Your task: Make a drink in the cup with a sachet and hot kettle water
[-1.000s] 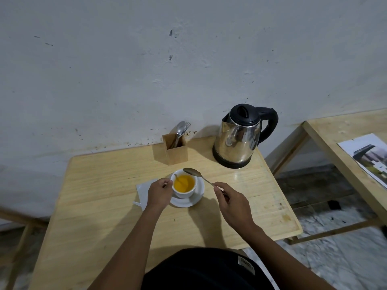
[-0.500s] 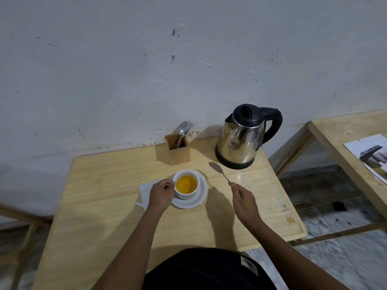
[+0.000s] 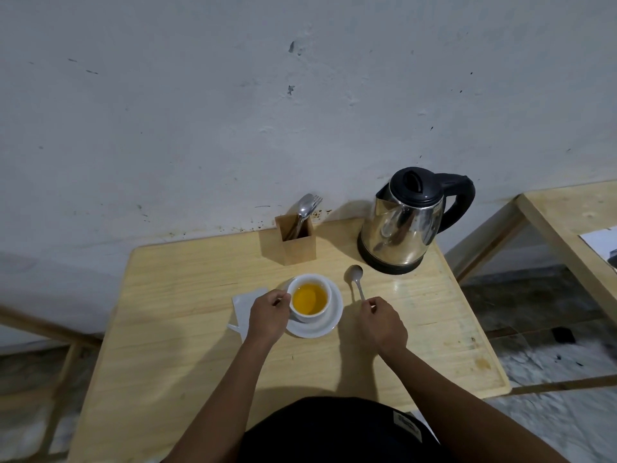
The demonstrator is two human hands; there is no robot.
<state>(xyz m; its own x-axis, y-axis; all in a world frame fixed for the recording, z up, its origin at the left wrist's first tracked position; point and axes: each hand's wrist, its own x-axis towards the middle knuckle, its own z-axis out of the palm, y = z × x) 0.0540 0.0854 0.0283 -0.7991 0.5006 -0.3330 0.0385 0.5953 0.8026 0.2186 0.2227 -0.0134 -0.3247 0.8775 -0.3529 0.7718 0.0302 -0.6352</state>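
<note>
Lowered beside one cup point(image 3: 309, 300), one spoon point(image 3: 356, 279) stays pinched in right hand point(image 3: 384, 325); left hand point(image 3: 268, 315) grips cup.

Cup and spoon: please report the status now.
Left hand holds cup handle. Right hand grips spoon, bowl beside saucer. Cup holds orange drink. Nothing in the way.

Light was dim and even; soft shadows fell toward the viewer on the pale wooden counter point(image 3: 187, 295), glare streaked the shiny steel kettle point(image 3: 400, 228), and edges bowed and blurred.
</note>
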